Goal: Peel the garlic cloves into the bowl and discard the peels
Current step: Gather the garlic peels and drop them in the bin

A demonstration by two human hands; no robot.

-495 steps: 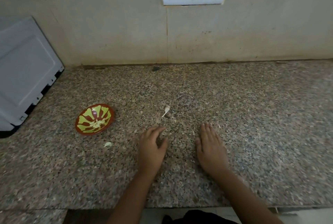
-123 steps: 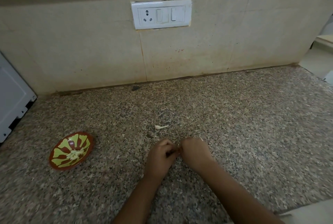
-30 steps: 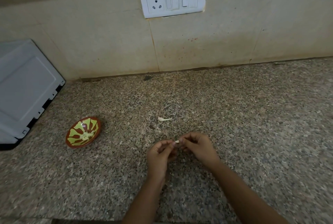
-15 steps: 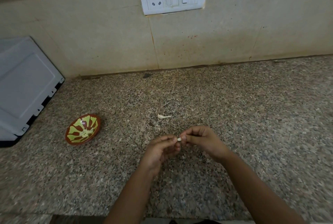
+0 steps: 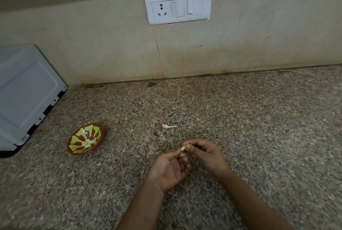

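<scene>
Partly done: right hand (image 5: 205, 155) pinches small pale garlic clove (image 5: 182, 148) over speckled granite counter (image 5: 259, 137); left hand (image 5: 169, 166) loosely curled, thumb at it, hold unclear. Peeled cloves (image 5: 88, 142) in red-yellow patterned bowl (image 5: 74, 146); white scrap (image 5: 167, 126) undiscarded.

Bare granite counter (image 5: 240, 118) lies open rightward; leftward stand the patterned bowl (image 5: 74, 151) and grey appliance (image 5: 26, 90).

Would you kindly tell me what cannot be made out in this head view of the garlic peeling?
In the head view:
The garlic clove is tiny and half covered by fingertips of the right hand; skin left on it is unclear.
Whether the left hand pinches the clove is unclear.
The bowl holds pale pieces too small to count.
The white appliance is cut off by the left edge.
</scene>
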